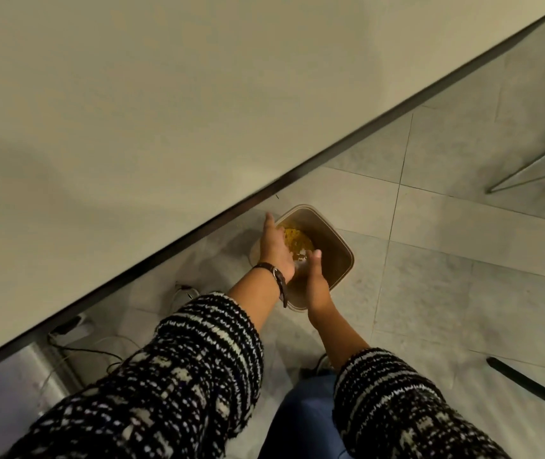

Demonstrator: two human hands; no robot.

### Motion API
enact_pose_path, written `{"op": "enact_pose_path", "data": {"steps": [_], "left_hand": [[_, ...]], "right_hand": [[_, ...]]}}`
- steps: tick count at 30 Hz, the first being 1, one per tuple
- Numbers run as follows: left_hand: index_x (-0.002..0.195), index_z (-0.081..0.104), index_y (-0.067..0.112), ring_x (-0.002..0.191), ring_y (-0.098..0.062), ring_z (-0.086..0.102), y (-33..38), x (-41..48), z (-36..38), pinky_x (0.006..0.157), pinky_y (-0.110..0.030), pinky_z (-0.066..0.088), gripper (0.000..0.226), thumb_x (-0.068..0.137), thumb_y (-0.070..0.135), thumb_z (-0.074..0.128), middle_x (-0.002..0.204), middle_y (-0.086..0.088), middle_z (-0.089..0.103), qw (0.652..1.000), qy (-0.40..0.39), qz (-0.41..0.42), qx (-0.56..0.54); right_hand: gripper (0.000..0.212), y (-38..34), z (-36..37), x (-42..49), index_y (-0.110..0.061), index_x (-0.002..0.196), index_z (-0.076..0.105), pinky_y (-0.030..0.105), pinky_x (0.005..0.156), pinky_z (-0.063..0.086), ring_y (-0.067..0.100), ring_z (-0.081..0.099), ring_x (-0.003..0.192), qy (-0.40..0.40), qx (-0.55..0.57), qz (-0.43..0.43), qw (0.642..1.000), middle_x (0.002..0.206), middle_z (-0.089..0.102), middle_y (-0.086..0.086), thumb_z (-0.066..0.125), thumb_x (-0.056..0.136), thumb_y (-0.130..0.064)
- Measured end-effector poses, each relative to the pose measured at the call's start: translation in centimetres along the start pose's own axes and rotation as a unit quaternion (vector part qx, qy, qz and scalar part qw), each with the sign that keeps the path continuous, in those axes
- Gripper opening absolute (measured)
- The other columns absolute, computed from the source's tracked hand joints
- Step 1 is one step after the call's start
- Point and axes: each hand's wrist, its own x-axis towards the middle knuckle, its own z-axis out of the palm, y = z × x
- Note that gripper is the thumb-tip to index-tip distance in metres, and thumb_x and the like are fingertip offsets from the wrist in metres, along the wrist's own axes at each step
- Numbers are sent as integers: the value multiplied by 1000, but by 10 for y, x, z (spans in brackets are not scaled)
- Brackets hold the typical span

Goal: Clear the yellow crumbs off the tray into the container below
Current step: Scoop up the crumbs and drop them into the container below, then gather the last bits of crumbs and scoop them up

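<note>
A square brown container (337,260) stands on the tiled floor just beyond the table's dark edge. Yellow crumbs (297,241) lie heaped inside it, toward its far left corner. Both of my hands hover over the container's near side. My left hand (274,248) is flat, fingers stretched toward the table edge, with a dark bracelet on the wrist. My right hand (314,279) is held edge-on beside it, fingers straight and together, touching or nearly touching the left palm. Neither hand holds anything. No tray is visible.
A large pale tabletop (165,111) with a dark edge fills the upper left. Cables and a power strip (69,329) lie on the floor under it. Thin metal chair legs (529,170) stand at right, a dark bar (529,382) at lower right.
</note>
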Motion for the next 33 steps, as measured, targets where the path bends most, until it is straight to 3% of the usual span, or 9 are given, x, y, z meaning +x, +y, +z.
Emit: {"op": "enact_pose_path", "data": {"steps": [4,7,9,12,18,22,26,29,33], "left_hand": [[142,34,17,132,-27,40,-15,0,1,108,-42,32,70,89,62,28,145,-7,41,999,7,0,49],[142,32,13,135,-31,35,-15,-6,-5,112,-46,28,71,90,61,25,146,-10,38,1000,-5,-13,5],[146,23,16,143,-29,18,-8,-16,-5,116,-51,12,78,86,66,21,154,-7,24,999,-49,-3,-22],[147,20,18,145,-24,13,-2,-51,-1,118,-49,4,76,86,62,23,156,-4,18,997,-41,54,33],[127,48,16,123,-15,48,-22,-183,19,99,-26,34,53,86,49,50,131,-1,53,992,-114,37,34],[135,42,17,122,-17,48,-10,-285,16,91,-22,45,48,97,44,31,141,-6,46,991,-73,63,91],[143,23,5,127,-18,46,11,-402,-10,65,1,45,46,101,22,26,140,1,33,980,-111,161,25],[139,38,17,129,-20,45,47,-458,-38,105,-34,38,65,88,57,38,147,-5,38,965,-182,161,-96],[124,54,19,121,-26,48,95,-513,-116,106,-47,31,50,88,52,39,130,-8,55,928,-174,222,-242]], "right_hand": [[69,-12,5,-7,-21,143,34,42,116,26,16,36,136,-25,174,-67,982,150,36,2,31,88,-63],[52,-12,12,-20,-26,145,30,45,119,8,10,17,142,-40,-45,-130,990,153,26,-4,19,99,-48],[69,-3,0,-21,-27,147,25,53,117,-2,20,6,146,-16,-177,-27,984,158,16,1,12,91,-65],[81,-20,-23,-55,-15,147,25,37,117,12,24,22,143,40,0,36,999,155,27,6,15,88,-71],[72,-118,-15,-209,-12,146,26,43,119,17,24,27,142,-144,258,-70,953,153,30,10,17,94,-61],[75,-161,-19,-336,-28,140,38,31,118,18,0,25,140,-148,17,-328,933,148,35,-20,26,83,-74],[47,-160,-2,-413,-50,139,27,60,116,4,14,5,147,-168,-276,-567,758,155,14,-23,14,94,-60],[52,-159,23,-439,-48,144,10,62,114,-4,9,-13,146,-187,-425,-577,672,155,-3,-25,7,93,-60],[60,-168,74,-439,-49,143,-8,47,111,-24,3,-25,141,-165,-532,-510,655,151,-20,-26,4,86,-66]]}}
